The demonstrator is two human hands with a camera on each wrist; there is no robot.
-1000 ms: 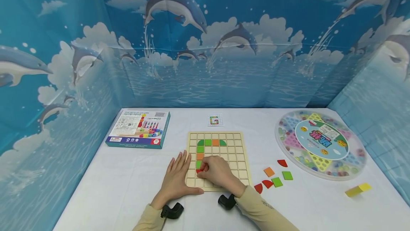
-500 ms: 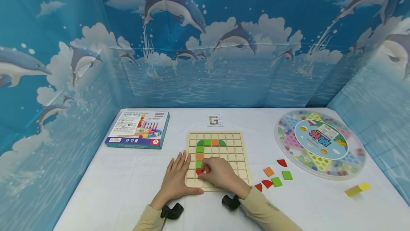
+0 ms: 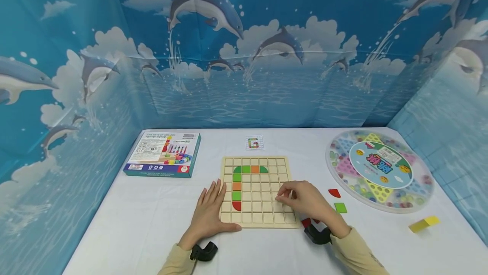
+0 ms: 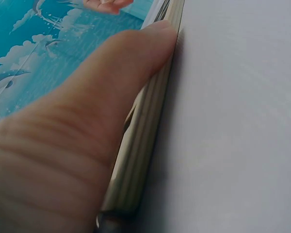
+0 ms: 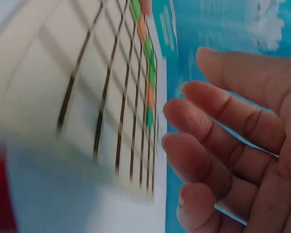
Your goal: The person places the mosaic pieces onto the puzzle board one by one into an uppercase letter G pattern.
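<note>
A wooden grid board (image 3: pixel 263 198) lies mid-table. Along its upper left run green, orange and red pieces in a bent line, ending in a red quarter-round piece (image 3: pixel 237 206). My left hand (image 3: pixel 211 209) lies at the board's left side with fingers straight; in the left wrist view its thumb (image 4: pixel 121 63) rests on the board's edge. My right hand (image 3: pixel 305 198) hovers over the board's right side, fingers loosely bent. Nothing shows between the thumb and fingers in the right wrist view. Beyond that hand lie a green square (image 3: pixel 340 208) and a red quarter-round (image 3: pixel 334 193); other red pieces are partly hidden beneath it.
A small pattern card (image 3: pixel 254 143) lies behind the board. To the back left is a boxed toy (image 3: pixel 163 153). A round clear marble-game case (image 3: pixel 380 171) takes up the right back, with a yellow block (image 3: pixel 424 224) in front of it.
My right hand has left the red quarter-round piece in the board and moved right, toward the loose pieces, now covering some of them. The left hand stays in place.
</note>
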